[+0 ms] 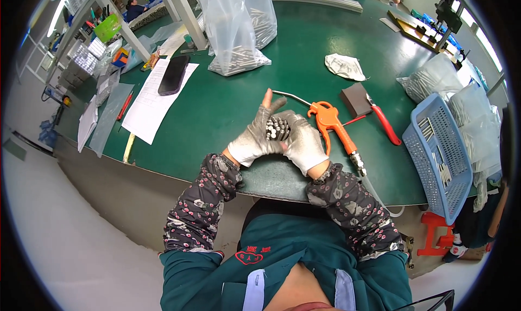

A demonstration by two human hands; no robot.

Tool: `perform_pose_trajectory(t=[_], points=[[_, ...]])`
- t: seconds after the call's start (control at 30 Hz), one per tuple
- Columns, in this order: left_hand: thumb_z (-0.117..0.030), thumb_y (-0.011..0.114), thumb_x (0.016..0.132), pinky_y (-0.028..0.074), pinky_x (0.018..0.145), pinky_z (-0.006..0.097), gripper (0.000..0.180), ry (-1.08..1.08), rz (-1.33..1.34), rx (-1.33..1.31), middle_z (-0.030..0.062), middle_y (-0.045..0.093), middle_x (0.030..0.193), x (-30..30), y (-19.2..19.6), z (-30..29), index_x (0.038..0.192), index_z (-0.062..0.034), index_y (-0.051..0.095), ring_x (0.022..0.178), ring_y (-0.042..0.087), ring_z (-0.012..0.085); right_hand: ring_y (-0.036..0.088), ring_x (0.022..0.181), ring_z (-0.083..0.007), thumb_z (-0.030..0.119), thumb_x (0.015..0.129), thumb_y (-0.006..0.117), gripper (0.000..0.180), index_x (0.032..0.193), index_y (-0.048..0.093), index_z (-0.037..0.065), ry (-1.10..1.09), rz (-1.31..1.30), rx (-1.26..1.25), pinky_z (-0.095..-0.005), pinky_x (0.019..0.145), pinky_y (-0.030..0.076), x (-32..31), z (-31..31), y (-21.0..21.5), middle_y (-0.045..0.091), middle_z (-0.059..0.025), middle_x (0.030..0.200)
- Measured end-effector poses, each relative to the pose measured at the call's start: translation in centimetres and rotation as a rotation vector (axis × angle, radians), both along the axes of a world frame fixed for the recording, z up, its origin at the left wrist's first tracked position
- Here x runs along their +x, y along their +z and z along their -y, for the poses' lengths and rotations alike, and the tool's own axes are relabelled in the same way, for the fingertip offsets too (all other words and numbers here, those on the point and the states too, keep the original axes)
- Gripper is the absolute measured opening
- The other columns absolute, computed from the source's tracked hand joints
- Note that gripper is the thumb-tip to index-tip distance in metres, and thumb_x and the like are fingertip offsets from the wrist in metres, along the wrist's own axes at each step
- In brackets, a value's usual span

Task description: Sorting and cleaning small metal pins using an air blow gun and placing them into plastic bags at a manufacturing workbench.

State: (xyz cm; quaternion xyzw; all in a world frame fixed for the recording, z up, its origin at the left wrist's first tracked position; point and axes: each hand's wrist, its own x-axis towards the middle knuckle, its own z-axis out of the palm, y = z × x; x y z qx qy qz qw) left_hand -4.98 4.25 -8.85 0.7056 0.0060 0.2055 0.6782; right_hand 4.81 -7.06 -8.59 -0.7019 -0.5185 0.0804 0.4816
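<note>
Both hands wear pale gloves and cup a bundle of thin metal rods [277, 129], whose ends point up toward me. My left hand [255, 135] wraps the bundle from the left, with its thumb and a fingertip sticking out. From the right, my right hand [304, 142] closes round the same rods. Just right of it lies an orange air blow gun [334, 124], its thin nozzle reaching behind my hands. Beside the gun are a dark grey block [356, 99] and a red-handled tool [386, 125]. How long the held rods are is hidden by the gloves.
A blue basket [437, 158] with several rods stands at the right edge, near bags of rods [431, 82]. Clear bags of metal rods [239, 59] stand at the back. A phone [173, 75] rests on paper sheets [154, 106] at left. A white cloth [345, 67] lies farther back.
</note>
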Motion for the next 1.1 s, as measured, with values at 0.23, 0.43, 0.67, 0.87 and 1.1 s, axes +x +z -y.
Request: perform_pose_trajectory(t=[0.23, 0.43, 0.67, 0.87, 1.1], points=[[-0.02, 0.087, 0.052, 0.033, 0.1, 0.034, 0.136, -0.08, -0.084, 0.252, 0.0165, 0.031, 0.136, -0.6, 0.2, 0.2, 0.138, -0.0229, -0.019, 0.122, 0.037, 0.0237, 0.06, 0.081, -0.0334, 0.026, 0.063, 0.072, 0.045, 0.1, 0.055, 0.005, -0.069, 0.119, -0.217, -0.0416, 0.068, 0.047, -0.1, 0.5, 1.1, 0.056, -0.0168, 0.091], [-0.015, 0.085, 0.055, 0.038, 0.095, 0.032, 0.132, 0.093, -0.092, 0.514, 0.0114, 0.047, 0.122, -0.4, 0.0, 1.0, 0.139, -0.0205, -0.018, 0.109, 0.049, 0.0215, 0.059, 0.09, -0.0316, 0.02, 0.066, 0.069, 0.046, 0.107, 0.056, 0.003, 0.152, -0.409, -0.011, -0.0347, 0.078, 0.047, 0.9, -0.3, -1.0, 0.058, -0.019, 0.1], [-0.007, 0.081, 0.061, 0.043, 0.087, 0.028, 0.123, 0.199, -0.057, 0.379, 0.0038, 0.056, 0.103, 0.2, -1.0, 0.6, 0.14, -0.0162, -0.013, 0.093, 0.055, 0.015, 0.058, 0.084, -0.0152, 0.002, 0.07, 0.066, 0.041, 0.108, 0.053, -0.005, 0.136, -0.24, 0.003, -0.0244, 0.074, 0.048, 0.8, 0.6, 0.8, 0.058, -0.0111, 0.093], [-0.004, 0.081, 0.059, 0.045, 0.085, 0.027, 0.125, 0.227, -0.1, 0.242, 0.0023, 0.057, 0.099, -0.1, -0.9, 0.4, 0.14, -0.0171, -0.014, 0.091, 0.056, 0.0135, 0.061, 0.082, -0.0298, 0.005, 0.068, 0.062, 0.039, 0.106, 0.058, 0.005, 0.086, -0.246, 0.03, -0.0338, 0.073, 0.049, 0.3, 0.9, 0.7, 0.061, -0.0142, 0.091], [-0.003, 0.079, 0.061, 0.045, 0.085, 0.026, 0.123, 0.228, -0.051, 0.077, 0.0045, 0.057, 0.1, 0.2, 0.4, 0.5, 0.14, -0.0176, -0.013, 0.091, 0.056, 0.0143, 0.06, 0.085, -0.0151, 0.001, 0.072, 0.065, 0.043, 0.113, 0.052, -0.005, 0.138, -0.315, -0.025, -0.0245, 0.075, 0.048, 1.3, -0.1, -0.8, 0.061, -0.0121, 0.1]])
